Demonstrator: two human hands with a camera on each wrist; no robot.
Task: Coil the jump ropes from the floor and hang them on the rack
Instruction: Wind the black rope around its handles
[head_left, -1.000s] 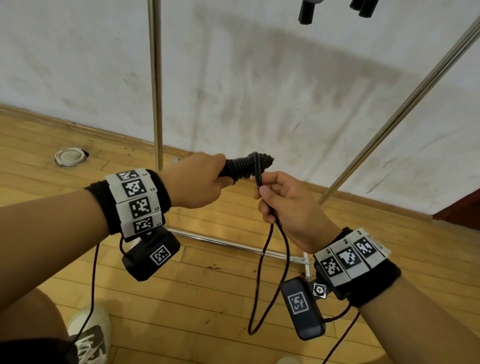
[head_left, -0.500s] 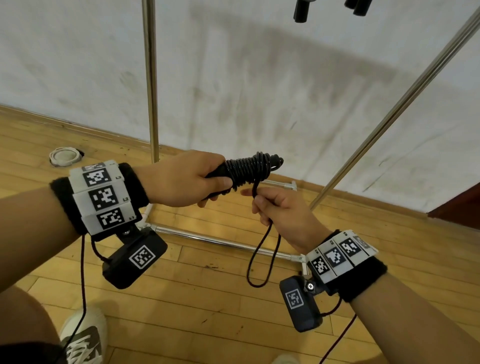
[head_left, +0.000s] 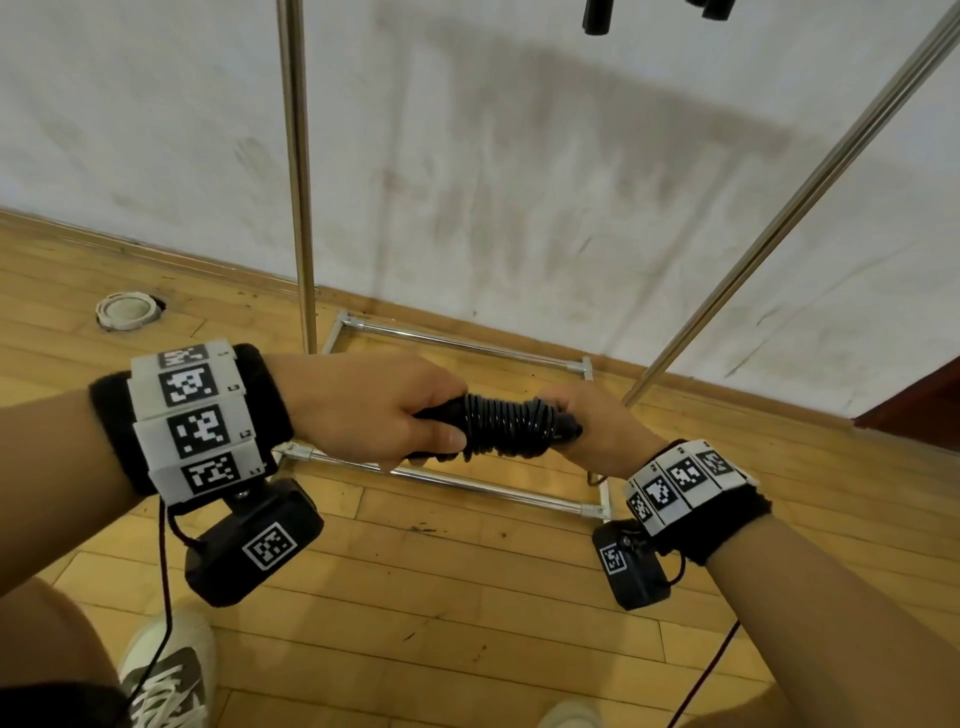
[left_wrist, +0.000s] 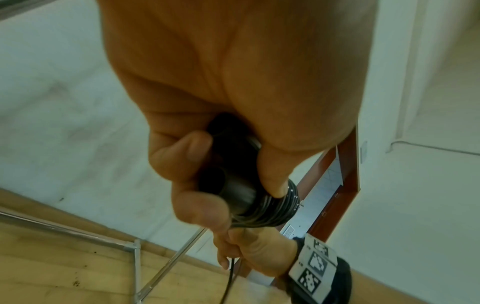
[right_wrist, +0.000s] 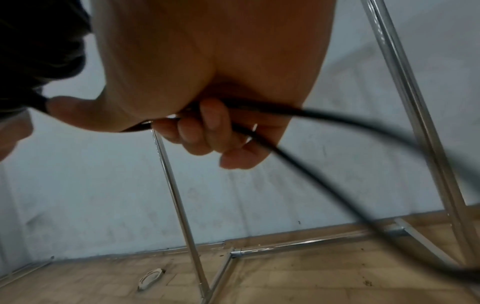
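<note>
A black jump rope (head_left: 501, 427) is wound in tight turns round its two handles, held level in front of me. My left hand (head_left: 374, 410) grips the bare handle ends (left_wrist: 228, 185) on the left of the bundle. My right hand (head_left: 592, 428) sits at the bundle's right end with its fingers (right_wrist: 207, 127) curled round the loose black cord (right_wrist: 298, 152), whose last short loop blurs past the right wrist camera. The chrome rack's uprights (head_left: 296, 171) rise behind my hands; its top bar is out of view.
Black handle ends of other ropes (head_left: 597, 18) hang at the top edge. The rack's base frame (head_left: 467, 483) lies on the wooden floor below my hands, near the white wall. A white round fitting (head_left: 127, 310) is set in the floor at left. My shoes (head_left: 166, 670) stand below.
The hanging loop of cord has shortened as more turns went onto the handles. My right hand has moved up against the bundle's right end, and both hands have dropped lower in view.
</note>
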